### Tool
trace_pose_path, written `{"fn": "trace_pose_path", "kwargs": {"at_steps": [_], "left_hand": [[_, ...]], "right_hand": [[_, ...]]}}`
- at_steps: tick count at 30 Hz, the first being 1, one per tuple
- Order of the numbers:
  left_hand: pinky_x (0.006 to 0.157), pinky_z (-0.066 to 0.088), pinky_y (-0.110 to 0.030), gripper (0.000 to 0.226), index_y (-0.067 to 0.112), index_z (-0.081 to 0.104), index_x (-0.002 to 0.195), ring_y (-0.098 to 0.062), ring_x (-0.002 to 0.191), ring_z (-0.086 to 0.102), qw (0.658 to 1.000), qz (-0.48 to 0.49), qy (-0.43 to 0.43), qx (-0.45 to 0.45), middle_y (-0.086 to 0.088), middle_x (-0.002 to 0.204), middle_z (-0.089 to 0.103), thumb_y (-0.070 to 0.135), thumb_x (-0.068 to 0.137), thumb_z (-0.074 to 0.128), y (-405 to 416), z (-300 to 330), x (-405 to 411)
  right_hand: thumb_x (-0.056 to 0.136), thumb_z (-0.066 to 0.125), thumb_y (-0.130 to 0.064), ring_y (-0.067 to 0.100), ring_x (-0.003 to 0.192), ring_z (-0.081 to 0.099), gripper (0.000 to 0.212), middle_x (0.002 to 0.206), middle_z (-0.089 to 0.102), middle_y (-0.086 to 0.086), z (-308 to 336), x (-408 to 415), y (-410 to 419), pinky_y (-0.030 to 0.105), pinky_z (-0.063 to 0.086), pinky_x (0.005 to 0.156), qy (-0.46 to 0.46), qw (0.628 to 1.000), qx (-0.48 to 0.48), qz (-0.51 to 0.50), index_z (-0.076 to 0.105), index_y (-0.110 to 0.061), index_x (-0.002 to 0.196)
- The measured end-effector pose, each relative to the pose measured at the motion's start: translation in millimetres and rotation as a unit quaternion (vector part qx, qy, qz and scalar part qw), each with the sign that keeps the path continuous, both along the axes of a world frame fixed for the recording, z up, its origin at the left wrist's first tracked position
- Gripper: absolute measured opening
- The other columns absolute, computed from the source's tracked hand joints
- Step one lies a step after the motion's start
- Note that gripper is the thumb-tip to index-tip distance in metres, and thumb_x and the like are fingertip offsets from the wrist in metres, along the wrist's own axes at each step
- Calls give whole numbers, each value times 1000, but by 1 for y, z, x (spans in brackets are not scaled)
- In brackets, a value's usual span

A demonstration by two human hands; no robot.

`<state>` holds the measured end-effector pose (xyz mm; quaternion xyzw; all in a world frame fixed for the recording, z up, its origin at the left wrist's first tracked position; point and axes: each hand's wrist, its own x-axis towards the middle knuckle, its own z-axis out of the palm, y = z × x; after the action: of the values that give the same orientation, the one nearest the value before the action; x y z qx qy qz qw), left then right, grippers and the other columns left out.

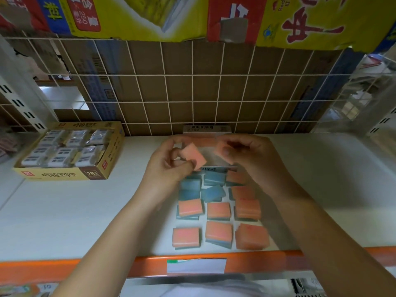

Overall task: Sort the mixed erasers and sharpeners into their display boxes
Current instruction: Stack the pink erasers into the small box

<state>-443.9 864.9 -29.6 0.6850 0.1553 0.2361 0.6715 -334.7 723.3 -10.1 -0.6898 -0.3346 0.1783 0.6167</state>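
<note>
Both hands are working at frame centre, above the open white box (209, 130) standing against the wire grid (192, 86). The left hand (169, 166) is pinching a pink eraser (194, 156) between thumb and curled fingertips; the eraser is sticking out to the right of those fingers, long axis tilted from upper left to lower right. The right hand (246, 157) is pinching a second pink piece (221, 147) at its left edge, fingers curled round it; motion blur is hiding how much is gripped. The two pieces are lying just beside each other, apparently apart. The box interior is sitting directly under both, so either hand looks equally near; a short drop seems to be what matters next. Pink and blue stacks (218, 211) are lying below the hands, toward the shelf's orange lip (64, 269). A yellow box (70, 153) of wrapped erasers is sitting at left, well apart.
</note>
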Motion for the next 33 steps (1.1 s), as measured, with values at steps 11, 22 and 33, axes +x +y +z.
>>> {"fn": "trace_pose_path", "kwargs": {"at_steps": [11,22,33], "left_hand": [[86,48,-45,8,35,63,77,-23,92,61,963,183,129,150,10,79,64,33,70,64,33,-36,62],[88,26,-33,2,24,56,82,-26,116,37,920,235,274,156,0,103,51,23,83,57,32,-37,74],[89,27,-36,22,20,58,104,-29,117,37,883,219,316,267,-7,123,47,24,83,54,35,-40,86]], "right_hand": [[79,70,-15,8,78,58,10,84,64,-2,-36,69,45,23,45,79,-241,940,-224,-84,69,-10,88],[84,64,-16,20,101,58,19,105,65,7,-57,91,60,25,38,90,-295,902,-303,-87,70,-9,100],[87,59,-23,26,112,44,22,117,51,10,-60,91,63,31,37,91,-348,865,-330,-149,66,-13,106]]}}
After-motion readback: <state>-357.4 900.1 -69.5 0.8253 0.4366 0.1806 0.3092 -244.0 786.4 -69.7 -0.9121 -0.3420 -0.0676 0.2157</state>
